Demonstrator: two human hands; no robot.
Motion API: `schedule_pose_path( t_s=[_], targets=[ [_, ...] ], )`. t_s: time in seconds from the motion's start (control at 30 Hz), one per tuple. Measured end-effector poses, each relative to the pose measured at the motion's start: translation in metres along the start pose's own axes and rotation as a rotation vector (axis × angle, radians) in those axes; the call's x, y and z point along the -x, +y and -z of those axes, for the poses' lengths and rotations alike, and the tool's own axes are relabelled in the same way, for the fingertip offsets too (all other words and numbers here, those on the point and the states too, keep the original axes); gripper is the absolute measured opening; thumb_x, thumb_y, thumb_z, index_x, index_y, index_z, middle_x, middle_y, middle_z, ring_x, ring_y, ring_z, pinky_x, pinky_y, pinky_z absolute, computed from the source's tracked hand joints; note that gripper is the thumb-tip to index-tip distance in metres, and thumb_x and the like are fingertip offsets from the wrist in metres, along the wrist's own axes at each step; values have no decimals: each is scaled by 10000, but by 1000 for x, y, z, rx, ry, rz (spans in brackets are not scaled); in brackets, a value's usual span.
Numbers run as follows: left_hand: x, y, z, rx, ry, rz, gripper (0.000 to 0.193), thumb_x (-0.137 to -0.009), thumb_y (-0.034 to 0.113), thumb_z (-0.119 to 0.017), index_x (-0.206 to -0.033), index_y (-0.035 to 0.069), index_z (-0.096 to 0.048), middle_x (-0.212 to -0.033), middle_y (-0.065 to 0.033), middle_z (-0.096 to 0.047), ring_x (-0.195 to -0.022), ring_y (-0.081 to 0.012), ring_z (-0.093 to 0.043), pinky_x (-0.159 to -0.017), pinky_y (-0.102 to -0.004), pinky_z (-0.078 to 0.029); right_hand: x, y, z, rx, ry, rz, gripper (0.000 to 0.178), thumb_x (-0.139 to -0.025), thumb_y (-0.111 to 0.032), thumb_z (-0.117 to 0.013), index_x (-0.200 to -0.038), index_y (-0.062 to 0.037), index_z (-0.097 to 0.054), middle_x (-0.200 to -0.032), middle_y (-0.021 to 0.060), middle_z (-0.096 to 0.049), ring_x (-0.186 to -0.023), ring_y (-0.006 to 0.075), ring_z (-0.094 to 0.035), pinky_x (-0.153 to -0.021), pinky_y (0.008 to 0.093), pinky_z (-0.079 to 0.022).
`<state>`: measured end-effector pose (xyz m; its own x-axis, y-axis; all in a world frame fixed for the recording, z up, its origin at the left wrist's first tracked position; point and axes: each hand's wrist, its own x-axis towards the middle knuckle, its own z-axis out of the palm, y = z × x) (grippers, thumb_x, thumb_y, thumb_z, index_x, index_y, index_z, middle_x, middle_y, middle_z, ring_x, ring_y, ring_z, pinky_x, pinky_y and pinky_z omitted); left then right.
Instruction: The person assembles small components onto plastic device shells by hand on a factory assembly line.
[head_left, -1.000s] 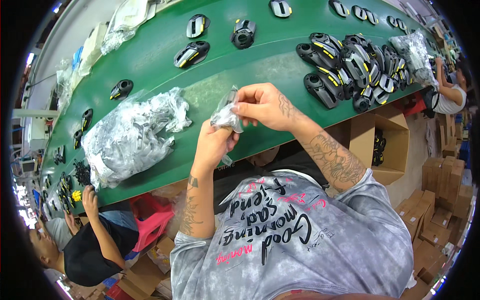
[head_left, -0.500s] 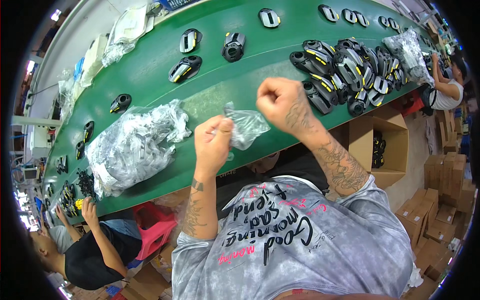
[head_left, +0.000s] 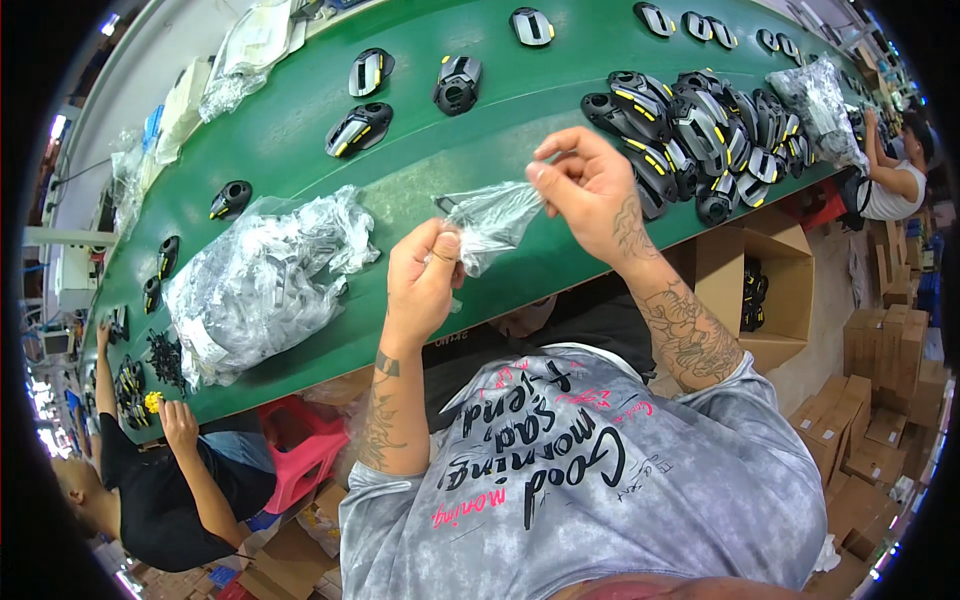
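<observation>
A small clear plastic bag (head_left: 490, 228) is stretched between my two hands above the green table. At its left end, my left hand (head_left: 424, 278) pinches it between thumb and fingers. A small dark piece (head_left: 445, 203) shows at the bag's upper left corner; whether it is inside I cannot tell. My right hand (head_left: 592, 190) has the bag's right edge at its fingers, with thumb and forefinger raised and slightly parted. Left of my hands lies a large clear plastic sack (head_left: 265, 290) full of small wrapped parts.
A pile of black-and-grey shells (head_left: 705, 135) with yellow marks lies on the right of the green table (head_left: 420, 160). Single shells (head_left: 360, 130) are spaced along it. An open carton (head_left: 780, 300) stands below the edge. Co-workers (head_left: 185, 490) sit at left and far right.
My right hand has opened from a closed fist and come down to the bag's right edge. The bag is now spread wider. The single shells have shifted slightly left.
</observation>
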<state>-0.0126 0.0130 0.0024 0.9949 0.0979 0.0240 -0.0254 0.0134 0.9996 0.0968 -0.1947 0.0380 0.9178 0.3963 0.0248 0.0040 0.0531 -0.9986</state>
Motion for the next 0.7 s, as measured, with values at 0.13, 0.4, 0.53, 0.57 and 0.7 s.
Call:
schedule_pose_path(
  t_s=[0.13, 0.4, 0.53, 0.57, 0.7],
  targets=[
    [0, -5, -3, 200, 88, 97, 223, -1044, 169, -613, -878, 21, -604, -731, 13, -595, -635, -56, -534, -552, -228, -425, 9, 1, 11, -15, 152, 182, 212, -981, -136, -699, -1120, -25, -583, -856, 27, -650, -746, 52, -594, -653, 213, -473],
    [-5, 3, -13, 70, -216, 94, 135, -887, 83, -747, -918, 38, -624, -743, 32, -589, -681, -42, -521, -597, -229, -426, 17, 16, -6, 298, -320, -106, 315, -936, -91, -674, -1235, -15, -612, -860, 8, -666, -741, 55, -610, -634, 244, -493],
    [-7, 8, -17, -253, -40, -3, 98, -949, 124, -675, -908, 49, -628, -743, 41, -578, -689, -38, -489, -594, -236, -398, 17, -8, -5, 392, -324, -77, 267, -906, -65, -681, -1164, -5, -643, -791, -24, -627, -671, 25, -546, -607, 228, -460],
    [-7, 1, -13, -134, 46, 31, 145, -983, 155, -645, -948, 15, -634, -748, 38, -589, -678, -51, -510, -587, -241, -406, 18, -9, -5, 368, -322, -56, 285, -895, -60, -691, -1169, -1, -638, -762, -37, -600, -661, 17, -519, -597, 224, -445],
    [-5, 8, -12, 345, -108, 94, 192, -986, 180, -659, -1017, -10, -658, -754, 13, -625, -648, -62, -538, -580, -241, -426, 14, -8, -8, 284, -197, -40, 269, -867, -60, -687, -1128, -11, -649, -698, -30, -570, -619, 36, -503, -580, 237, -440]
  ],
)
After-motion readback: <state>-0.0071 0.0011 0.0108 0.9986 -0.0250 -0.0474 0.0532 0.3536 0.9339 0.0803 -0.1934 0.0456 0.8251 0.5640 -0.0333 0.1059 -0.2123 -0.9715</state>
